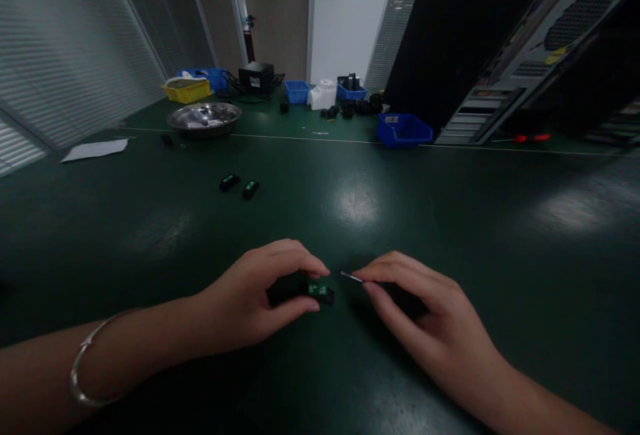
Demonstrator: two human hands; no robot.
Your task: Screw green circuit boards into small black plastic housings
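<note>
A small black part with a green circuit board (319,289) lies on the dark green table between the thumb and fingers of my left hand (273,291). That hand is curved round it with thumb and fingertips apart; whether they touch the part is hard to tell. To its right, my right hand (425,315) pinches a thin silvery piece (351,277) between thumb and index finger. The tip of this piece points left, a short way from the black part. Farther back on the left lie two similar black parts, one (229,182) beside the other (251,189).
Along the back stand a metal bowl (205,117), a yellow bin (187,90), a black box (257,77), a white device (323,95) and a blue bin (403,130). White paper (95,149) lies at left; a computer case (540,41) stands at right.
</note>
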